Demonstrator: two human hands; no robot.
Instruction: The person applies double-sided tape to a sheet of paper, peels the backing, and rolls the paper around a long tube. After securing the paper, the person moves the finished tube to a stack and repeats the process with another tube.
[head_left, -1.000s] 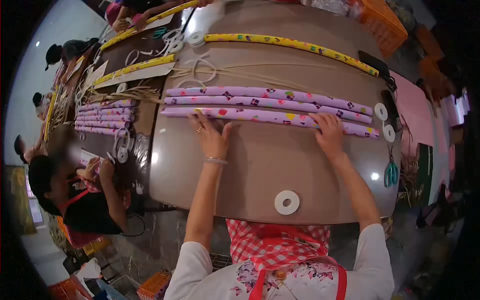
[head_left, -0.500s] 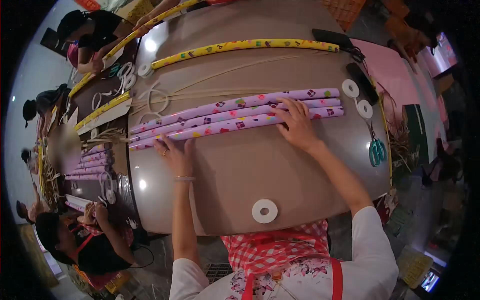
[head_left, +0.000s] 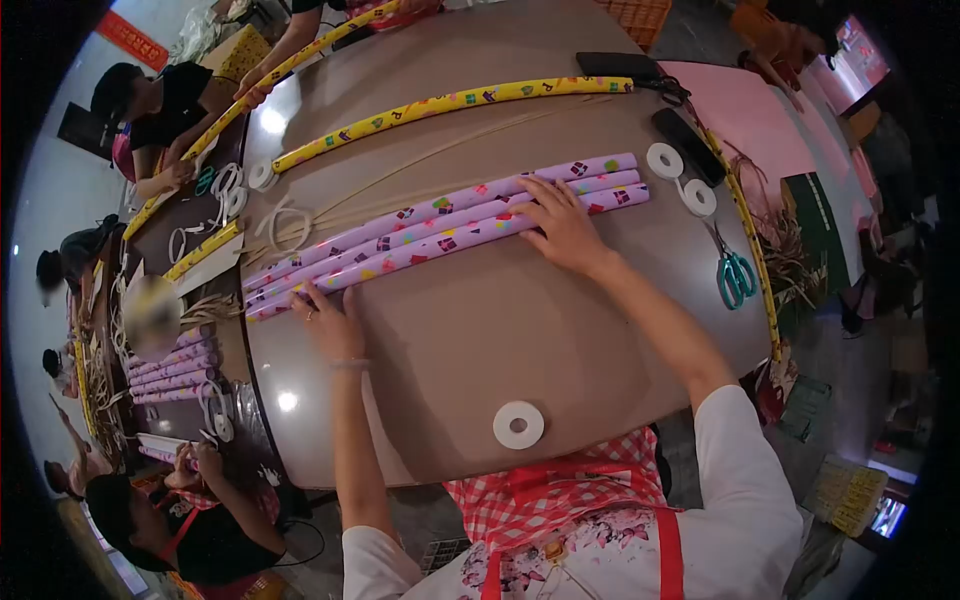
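Observation:
Three purple patterned paper rolls (head_left: 440, 240) lie side by side, slanting across the brown table (head_left: 500, 340). Near their left end, my left hand (head_left: 332, 325) rests its fingertips against the closest roll, with thumb and fingers apart. My right hand (head_left: 562, 228) lies over the rolls right of the middle, its fingers spread and touching them from above. Neither hand is wrapped round a roll. Between me and the rolls sits a white tape roll (head_left: 540, 425) near the front edge.
Beyond the rolls lies a yellow patterned roll (head_left: 450, 103). To the right are white tape rolls (head_left: 664, 160), teal-handled scissors (head_left: 736, 280) and a black phone-like object (head_left: 690, 145). Co-workers at the left handle paper rolls; more purple rolls (head_left: 175, 375) lie on their table.
The view has turned slightly, so the table and rolls appear shifted left and more slanted. Both my hands stay on the purple rolls, in nearly the same places.

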